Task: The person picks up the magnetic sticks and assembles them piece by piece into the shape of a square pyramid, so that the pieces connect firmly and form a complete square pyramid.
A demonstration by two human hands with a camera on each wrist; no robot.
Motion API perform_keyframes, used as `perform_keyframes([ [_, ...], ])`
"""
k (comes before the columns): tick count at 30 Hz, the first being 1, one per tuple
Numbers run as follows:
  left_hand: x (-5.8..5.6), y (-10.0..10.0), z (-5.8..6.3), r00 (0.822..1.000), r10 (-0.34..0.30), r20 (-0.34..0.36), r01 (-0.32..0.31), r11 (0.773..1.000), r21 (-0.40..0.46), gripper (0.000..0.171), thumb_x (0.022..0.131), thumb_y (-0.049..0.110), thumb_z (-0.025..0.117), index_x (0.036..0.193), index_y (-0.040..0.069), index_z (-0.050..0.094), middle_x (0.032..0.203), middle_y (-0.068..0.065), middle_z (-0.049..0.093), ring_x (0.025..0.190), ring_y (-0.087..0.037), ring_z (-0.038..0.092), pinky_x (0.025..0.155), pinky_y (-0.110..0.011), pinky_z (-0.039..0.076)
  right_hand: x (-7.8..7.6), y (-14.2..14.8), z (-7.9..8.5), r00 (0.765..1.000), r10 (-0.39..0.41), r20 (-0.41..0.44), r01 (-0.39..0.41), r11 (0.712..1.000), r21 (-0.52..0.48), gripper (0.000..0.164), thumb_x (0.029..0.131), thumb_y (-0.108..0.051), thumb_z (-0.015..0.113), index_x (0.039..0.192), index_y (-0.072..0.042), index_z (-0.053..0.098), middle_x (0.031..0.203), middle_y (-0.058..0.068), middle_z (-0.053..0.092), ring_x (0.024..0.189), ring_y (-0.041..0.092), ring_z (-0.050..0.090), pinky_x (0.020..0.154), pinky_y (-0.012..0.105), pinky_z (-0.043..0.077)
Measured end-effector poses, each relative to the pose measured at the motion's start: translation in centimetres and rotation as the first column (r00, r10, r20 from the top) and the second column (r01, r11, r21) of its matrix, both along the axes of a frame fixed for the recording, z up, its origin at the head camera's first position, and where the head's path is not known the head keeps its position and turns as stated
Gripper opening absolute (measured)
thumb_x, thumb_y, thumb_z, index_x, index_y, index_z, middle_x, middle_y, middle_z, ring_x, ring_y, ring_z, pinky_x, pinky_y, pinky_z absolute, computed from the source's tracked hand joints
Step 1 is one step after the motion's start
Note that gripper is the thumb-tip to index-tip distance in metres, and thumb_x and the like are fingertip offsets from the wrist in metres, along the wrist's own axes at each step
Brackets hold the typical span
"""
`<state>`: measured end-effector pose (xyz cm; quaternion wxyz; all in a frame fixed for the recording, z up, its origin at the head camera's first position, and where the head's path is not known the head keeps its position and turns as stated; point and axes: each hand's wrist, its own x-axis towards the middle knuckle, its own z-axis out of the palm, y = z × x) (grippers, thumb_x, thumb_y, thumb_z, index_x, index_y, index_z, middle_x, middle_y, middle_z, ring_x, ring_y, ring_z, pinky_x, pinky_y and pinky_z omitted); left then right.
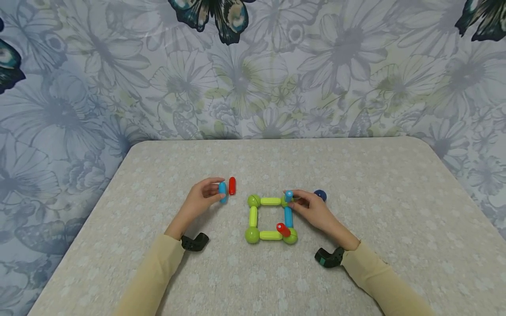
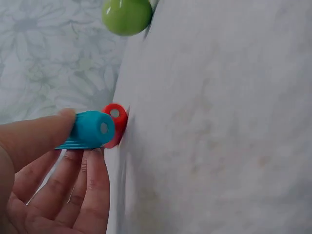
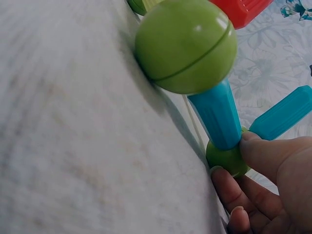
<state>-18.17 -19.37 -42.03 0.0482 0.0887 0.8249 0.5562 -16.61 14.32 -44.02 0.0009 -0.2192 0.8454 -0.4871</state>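
My left hand point(image 1: 199, 199) pinches a blue magnetic rod point(image 2: 90, 129) between thumb and fingertips. Beside it on the table lies a red rod point(image 1: 232, 186). To the right is a square of green balls and rods point(image 1: 270, 201), with one blue rod point(image 1: 288, 217) as its right side. My right hand point(image 1: 314, 210) grips the green ball point(image 3: 224, 158) at the far right corner, its thumb by the blue side rod. Another blue rod point(image 3: 282, 113) sticks up from that ball. A red rod point(image 1: 283, 229) rises from the near right ball point(image 1: 291, 237).
A dark blue ball point(image 1: 321, 195) sits just beyond my right hand, partly hidden by it. Dark wrist devices point(image 1: 195, 242) are on both wrists. The table point(image 1: 253, 281) has a pale patterned cover, and a floral cloth point(image 1: 245, 87) hangs behind it.
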Motion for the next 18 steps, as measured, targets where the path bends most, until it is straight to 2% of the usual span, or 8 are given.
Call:
perform_keyframes([
  [4,1.6,0.6,0.6,0.998,-0.024,0.060,0.017,0.994,0.109,0.044,0.087,0.008,0.068,0.128,0.003,0.055,0.112,-0.016,0.060,0.099,-0.025,0.058,0.079,-0.028,0.050,0.0,0.0,-0.1,1.000,0.009,-0.008,-0.009,1.000,-0.018,0.031,0.089,-0.009,0.065,0.120,-0.004,0.063,0.104,0.006,0.066,0.081,0.017,0.061,0.069,0.029,0.050],
  [7,2.8,1.5,1.0,0.992,-0.100,0.072,0.083,0.975,0.207,0.045,0.087,0.007,0.068,0.129,-0.001,0.053,0.115,-0.019,0.059,0.099,-0.025,0.058,0.081,-0.029,0.050,0.0,0.1,0.0,1.000,0.012,-0.006,-0.012,1.000,-0.025,0.031,0.090,-0.010,0.064,0.120,-0.003,0.063,0.104,0.006,0.066,0.081,0.017,0.061,0.069,0.029,0.050],
  [10,3.9,2.6,1.1,0.979,-0.193,0.066,0.169,0.950,0.261,0.045,0.088,0.005,0.066,0.129,-0.003,0.051,0.117,-0.023,0.056,0.101,-0.027,0.057,0.083,-0.031,0.049,0.0,0.1,0.0,1.000,0.010,-0.002,-0.011,1.000,-0.023,0.031,0.090,-0.011,0.064,0.120,-0.004,0.063,0.103,0.005,0.066,0.081,0.016,0.061,0.069,0.028,0.050],
  [16,5.5,4.6,1.0,0.943,-0.330,0.045,0.302,0.904,0.302,0.042,0.087,0.001,0.066,0.127,-0.004,0.052,0.117,-0.018,0.057,0.102,-0.028,0.056,0.086,-0.034,0.048,1.7,-0.9,3.6,1.000,0.005,0.023,-0.005,1.000,-0.011,0.030,0.089,0.001,0.062,0.118,0.007,0.060,0.103,0.017,0.065,0.082,0.027,0.061,0.070,0.032,0.050],
  [17,5.6,4.8,1.0,0.938,-0.345,0.034,0.319,0.897,0.305,0.042,0.087,0.001,0.066,0.126,-0.004,0.052,0.117,-0.018,0.057,0.102,-0.028,0.057,0.085,-0.034,0.048,1.8,-1.0,3.8,1.000,0.003,0.027,-0.003,1.000,-0.011,0.030,0.088,0.003,0.062,0.118,0.009,0.059,0.104,0.019,0.064,0.082,0.030,0.061,0.070,0.033,0.050],
  [18,5.7,5.0,0.9,0.935,-0.354,0.023,0.330,0.893,0.306,0.042,0.086,0.000,0.066,0.126,-0.005,0.052,0.117,-0.018,0.057,0.102,-0.028,0.057,0.085,-0.034,0.048,1.6,-0.9,3.4,1.000,0.001,0.027,-0.001,1.000,-0.013,0.031,0.088,0.003,0.062,0.118,0.008,0.059,0.104,0.019,0.064,0.082,0.030,0.061,0.070,0.033,0.050],
])
